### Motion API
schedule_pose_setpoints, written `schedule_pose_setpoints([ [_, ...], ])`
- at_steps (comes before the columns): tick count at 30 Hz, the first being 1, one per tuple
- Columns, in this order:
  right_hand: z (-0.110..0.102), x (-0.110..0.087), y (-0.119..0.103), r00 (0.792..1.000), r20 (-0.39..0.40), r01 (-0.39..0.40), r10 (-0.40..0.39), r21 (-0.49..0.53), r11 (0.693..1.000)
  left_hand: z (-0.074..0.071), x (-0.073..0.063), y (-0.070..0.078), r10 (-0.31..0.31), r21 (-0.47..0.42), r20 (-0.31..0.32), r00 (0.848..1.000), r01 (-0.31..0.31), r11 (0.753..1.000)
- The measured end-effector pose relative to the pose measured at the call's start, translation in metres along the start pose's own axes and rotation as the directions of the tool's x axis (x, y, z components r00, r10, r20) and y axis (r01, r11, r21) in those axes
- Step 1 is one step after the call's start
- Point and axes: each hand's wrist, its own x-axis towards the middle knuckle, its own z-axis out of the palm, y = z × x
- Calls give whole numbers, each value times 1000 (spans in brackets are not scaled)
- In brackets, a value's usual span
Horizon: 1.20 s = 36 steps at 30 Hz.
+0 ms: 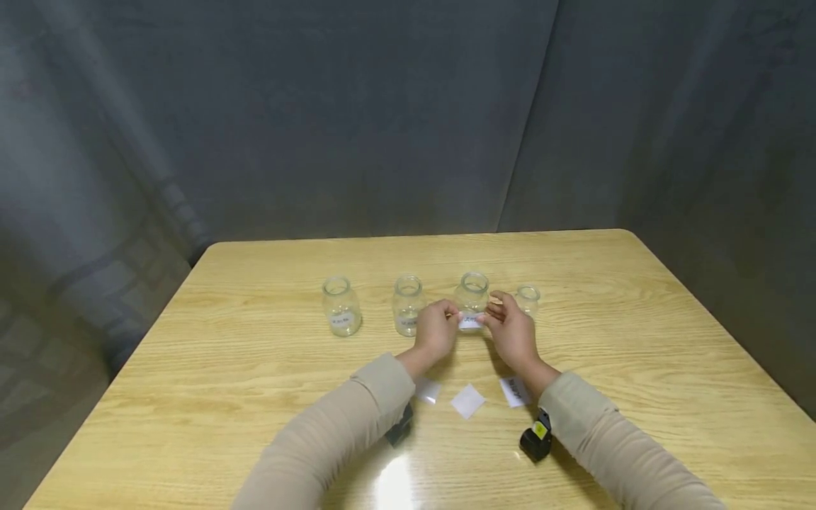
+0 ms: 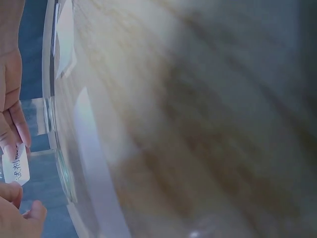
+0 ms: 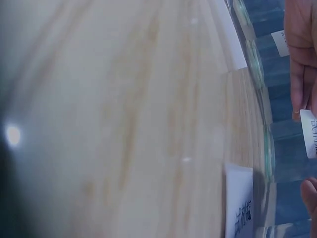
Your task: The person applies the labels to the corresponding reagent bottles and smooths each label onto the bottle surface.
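Observation:
Between my two hands is a white label (image 1: 470,321) with black handwriting, in front of a clear glass jar (image 1: 474,285), the third from the left. My left hand (image 1: 436,331) pinches the label's left end; my right hand (image 1: 512,333) holds its right end between thumb and fingers. In the left wrist view the written label (image 2: 16,166) spans the gap between both hands. Whether it touches the glass cannot be made out. Two jars to the left, the far left jar (image 1: 342,308) and its neighbour (image 1: 408,301), bear similar labels. A smaller-looking jar (image 1: 528,297) is partly hidden behind my right hand.
On the wooden table (image 1: 255,382), nearer me, lie a written label (image 1: 515,392), a blank white square (image 1: 468,401) and another white piece (image 1: 428,390) by my left sleeve. Dark grey curtains (image 1: 357,127) hang behind the table.

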Motion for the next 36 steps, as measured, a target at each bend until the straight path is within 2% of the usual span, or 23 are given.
schedule_pose_setpoints([
  [4,-1,1,2,1000,-3,22,-22,-20,1000,-1,-1,0,9,-20,11,1000,-9,1000],
  [13,-4,1,3,999,12,46,-46,-49,998,-2,1,0,-32,-124,48,998,38,992],
  [16,-4,1,3,998,4,59,-59,-52,997,-2,2,-1,-47,-133,62,997,55,990],
  [22,-3,0,4,998,-16,64,-65,-62,996,-3,4,-2,-42,-96,60,997,47,994],
  [36,-5,3,3,996,-49,76,-79,-68,995,0,9,0,-40,11,9,999,40,999],
])
